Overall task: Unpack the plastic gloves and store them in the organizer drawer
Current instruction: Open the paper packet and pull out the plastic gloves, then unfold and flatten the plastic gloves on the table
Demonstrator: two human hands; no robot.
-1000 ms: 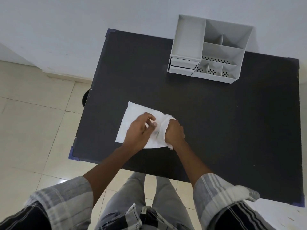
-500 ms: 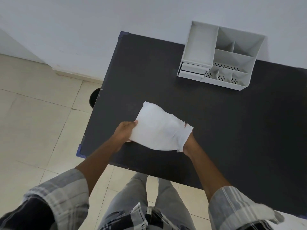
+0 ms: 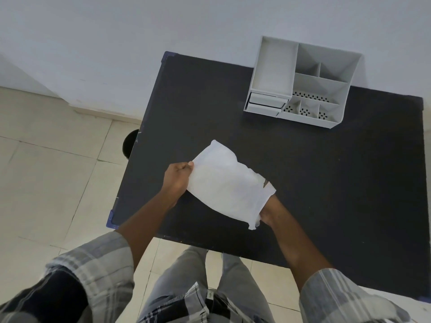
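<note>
Judging from how things lie, the task is only at its start. The white packet (image 3: pixel 227 185) of gloves is lifted above the black table (image 3: pixel 326 183), and its near end looks torn open, but no glove is visible outside it. The drawers (image 3: pixel 265 102) of the grey organizer (image 3: pixel 303 80), at the far side of the table near the wall, are closed or almost closed, so taking out the gloves, opening a drawer and storing them is all left. The left hand (image 3: pixel 176 180) pinches the left edge of the packet with curled fingers. The right hand (image 3: pixel 268 212) is at the torn end, mostly hidden by the packet; whether it grips something I cannot tell.
</note>
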